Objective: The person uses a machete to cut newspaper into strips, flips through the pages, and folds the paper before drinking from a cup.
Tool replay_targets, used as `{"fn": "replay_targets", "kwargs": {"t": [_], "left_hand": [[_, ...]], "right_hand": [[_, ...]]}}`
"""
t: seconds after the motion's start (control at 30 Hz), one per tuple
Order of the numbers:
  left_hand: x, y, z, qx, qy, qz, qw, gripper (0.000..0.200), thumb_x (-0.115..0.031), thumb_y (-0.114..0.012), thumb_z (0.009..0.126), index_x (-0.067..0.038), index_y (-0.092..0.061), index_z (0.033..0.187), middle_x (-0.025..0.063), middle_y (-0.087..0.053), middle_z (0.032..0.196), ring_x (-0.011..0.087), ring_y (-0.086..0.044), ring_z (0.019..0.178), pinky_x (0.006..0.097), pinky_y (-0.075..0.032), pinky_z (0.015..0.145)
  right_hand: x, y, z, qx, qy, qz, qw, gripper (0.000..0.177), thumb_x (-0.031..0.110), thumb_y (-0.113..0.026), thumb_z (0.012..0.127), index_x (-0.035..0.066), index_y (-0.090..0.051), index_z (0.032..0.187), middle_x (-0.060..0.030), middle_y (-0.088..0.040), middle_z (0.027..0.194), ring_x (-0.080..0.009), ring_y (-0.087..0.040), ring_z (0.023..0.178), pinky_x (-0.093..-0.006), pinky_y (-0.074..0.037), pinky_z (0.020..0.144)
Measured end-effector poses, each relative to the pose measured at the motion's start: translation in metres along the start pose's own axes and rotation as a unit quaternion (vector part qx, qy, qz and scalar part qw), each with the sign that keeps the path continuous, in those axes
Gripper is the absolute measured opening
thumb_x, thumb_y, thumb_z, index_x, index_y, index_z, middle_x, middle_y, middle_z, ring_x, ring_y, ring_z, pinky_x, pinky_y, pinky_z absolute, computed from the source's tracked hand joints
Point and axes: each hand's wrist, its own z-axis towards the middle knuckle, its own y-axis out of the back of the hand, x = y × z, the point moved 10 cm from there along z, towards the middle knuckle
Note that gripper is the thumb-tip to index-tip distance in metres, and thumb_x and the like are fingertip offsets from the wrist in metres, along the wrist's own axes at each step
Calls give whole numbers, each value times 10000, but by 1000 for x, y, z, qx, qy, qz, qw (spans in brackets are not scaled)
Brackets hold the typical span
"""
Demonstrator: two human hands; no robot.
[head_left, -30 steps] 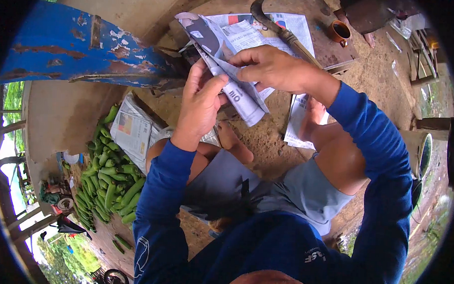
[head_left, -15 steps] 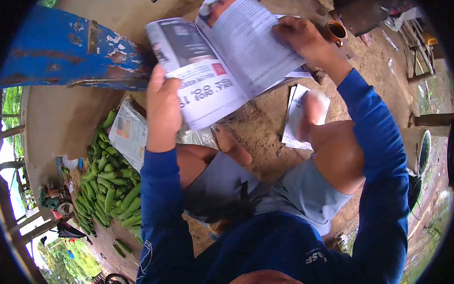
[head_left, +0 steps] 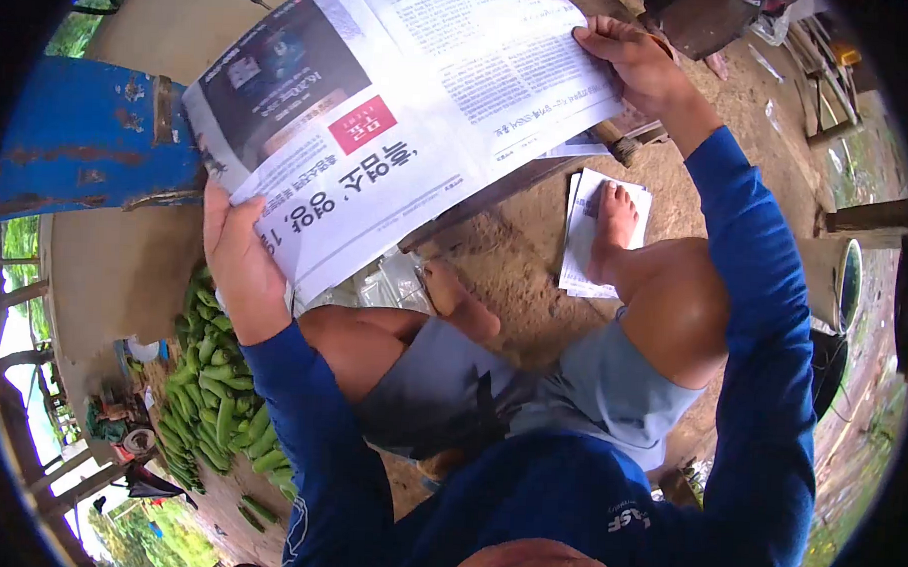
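Note:
A printed newspaper sheet (head_left: pixel 419 132) is stretched wide between my two hands, its text slanting away from me. It carries a dark photo panel and a red box. My left hand (head_left: pixel 240 256) pinches its lower left corner, thumb on top. My right hand (head_left: pixel 637 65) grips the right edge near the top. Below the sheet, a clear plastic packet (head_left: pixel 389 284) lies by one of my feet. My other foot rests on a stack of printed paper sheets (head_left: pixel 580 243) on the ground.
Long green vegetables (head_left: pixel 215 395) are heaped on the ground at left. A worn blue board (head_left: pixel 99 136) juts in from the upper left. At the right stands a pale bucket (head_left: pixel 836 287). Wooden slats (head_left: pixel 816 81) are at the upper right.
The newspaper, folded in the middle like an open booklet before, is now spread flatter and wider. My left hand has moved left and down, and my right hand slightly right.

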Motion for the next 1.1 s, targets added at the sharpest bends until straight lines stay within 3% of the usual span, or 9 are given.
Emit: {"fn": "replay_targets", "kwargs": {"t": [0.3,0.4,0.43,0.53,0.67,0.83,0.9,1.03,1.1], "left_hand": [[-33,-8,-14,-11,-115,53,992,611,19,-445,902,60,-399,1509,201,-563,1420,270,-600,1261,375,-460,1092],[-32,-9,-13,1,-117,33,993,608,25,-441,903,60,-399,1509,200,-558,1426,269,-589,1274,379,-458,1095],[-32,-11,-14,-5,-116,32,993,609,28,-441,901,61,-401,1508,200,-556,1427,268,-587,1277,379,-457,1097],[-31,-11,-16,-16,-116,33,993,613,31,-449,894,60,-404,1504,198,-554,1426,274,-582,1279,389,-454,1104],[-33,-11,-18,-44,-128,24,991,622,27,-473,882,62,-405,1500,197,-558,1418,286,-578,1280,407,-448,1111],[-36,-18,-18,-15,-123,56,991,632,32,-473,867,67,-404,1494,199,-560,1413,290,-580,1275,409,-445,1105],[-37,-18,-17,-6,-133,72,988,635,32,-471,865,68,-400,1494,200,-561,1411,287,-583,1270,406,-445,1104],[-35,-23,-19,3,-131,66,989,639,26,-476,865,71,-392,1497,199,-564,1404,282,-588,1262,404,-442,1104],[-32,-28,-21,2,-124,54,991,646,26,-478,863,72,-386,1500,199,-561,1408,282,-585,1265,405,-438,1109]], "right_hand": [[13,-16,-10,69,-10,-12,998,226,278,-689,996,92,-652,1120,1,-707,1020,-94,-669,897,-274,-551,797],[-1,-2,-10,-13,-62,-202,977,394,338,-707,971,66,-637,1248,-23,-708,1023,-96,-665,898,-281,-539,756],[25,-12,-22,-67,-11,-339,938,582,400,-708,952,48,-571,1395,-87,-711,1071,-135,-675,947,-302,-537,794],[47,-46,-20,-73,124,-444,884,684,455,-700,949,42,-516,1462,-155,-702,1144,-203,-682,1021,-334,-536,875],[51,-75,-24,-75,128,-542,827,815,531,-773,861,28,-525,1451,-226,-687,1188,-284,-675,1094,-353,-505,997],[29,-36,-5,-49,39,-270,961,749,365,-826,851,16,-532,1445,-226,-686,1180,-279,-674,1101,-353,-509,999],[18,-25,-6,-29,-21,-241,970,700,314,-805,882,34,-521,1457,-221,-650,1280,-272,-654,1164,-346,-504,1016],[50,-61,-27,-116,216,-530,812,693,330,-769,908,56,-488,1479,-182,-550,1466,-301,-580,1315,-359,-491,1070],[82,-139,-56,-42,315,-536,782,558,124,-697,890,94,-557,1430,-154,-512,1508,-346,-516,1367,-387,-474,1110]]}}
